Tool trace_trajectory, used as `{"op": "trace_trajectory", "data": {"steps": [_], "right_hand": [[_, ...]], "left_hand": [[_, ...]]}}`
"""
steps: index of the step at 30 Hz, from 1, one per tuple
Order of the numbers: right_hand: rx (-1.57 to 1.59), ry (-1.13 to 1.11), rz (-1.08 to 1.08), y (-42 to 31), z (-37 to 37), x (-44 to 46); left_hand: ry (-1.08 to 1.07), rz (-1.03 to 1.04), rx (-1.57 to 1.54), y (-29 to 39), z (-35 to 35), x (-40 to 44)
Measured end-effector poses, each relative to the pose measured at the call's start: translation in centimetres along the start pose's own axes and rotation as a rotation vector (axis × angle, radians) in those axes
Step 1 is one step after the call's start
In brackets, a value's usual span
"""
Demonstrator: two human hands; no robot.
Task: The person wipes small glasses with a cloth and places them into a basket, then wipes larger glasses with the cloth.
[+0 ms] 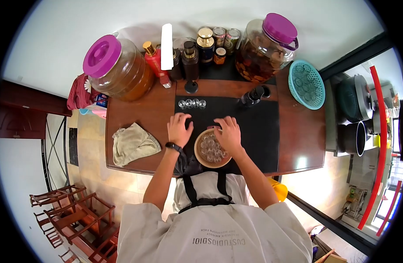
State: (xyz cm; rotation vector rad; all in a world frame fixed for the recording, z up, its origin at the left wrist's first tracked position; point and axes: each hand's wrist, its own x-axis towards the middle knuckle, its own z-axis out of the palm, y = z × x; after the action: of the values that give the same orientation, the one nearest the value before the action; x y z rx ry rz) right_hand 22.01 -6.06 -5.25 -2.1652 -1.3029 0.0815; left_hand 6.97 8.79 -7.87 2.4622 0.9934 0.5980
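On the black mat a round woven basket holds several small clear glasses. My right hand is over the basket's right side, fingers loosely bent and apart, and I see nothing held in it. Left of the basket, my left hand hovers with thumb and fingers spread and nothing between them; a black band is on its wrist. Beyond both hands, several more small clear glasses form a short row at the mat's far left corner.
A beige cloth lies on the table's left side. Along the back stand two big jars with purple lids, bottles and cans. A turquoise colander sits at the right edge. A black object stands on the mat's far right.
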Motion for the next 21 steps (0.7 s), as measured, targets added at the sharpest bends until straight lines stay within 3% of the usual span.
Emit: {"op": "trace_trajectory", "data": {"steps": [4,11,14,18,20,21], "right_hand": [[0.025,-0.025,0.017,1.0,4.3,4.8],[-0.016,-0.065,0.011,3.2,9.2,7.5],[0.076,-0.024,0.031,2.9,6.5,7.1],[0.381,0.031,0.281,2.0,0.0,2.6],[0.469,0.063,0.373,1.8,-2.4,-0.2],[0.468,0.066,0.368,1.9,-3.4,-1.7]], "left_hand": [[-0.040,-0.160,0.098,-2.0,1.2,4.1],[-0.169,-0.184,0.189,-4.9,3.0,5.7],[-0.100,-0.140,0.164,-5.1,1.8,4.4],[-0.028,-0.104,0.036,-3.0,-2.3,0.4],[0.000,-0.185,-0.270,-2.5,-3.4,-2.3],[0.002,-0.186,-0.276,-2.1,-4.0,-3.5]]}}
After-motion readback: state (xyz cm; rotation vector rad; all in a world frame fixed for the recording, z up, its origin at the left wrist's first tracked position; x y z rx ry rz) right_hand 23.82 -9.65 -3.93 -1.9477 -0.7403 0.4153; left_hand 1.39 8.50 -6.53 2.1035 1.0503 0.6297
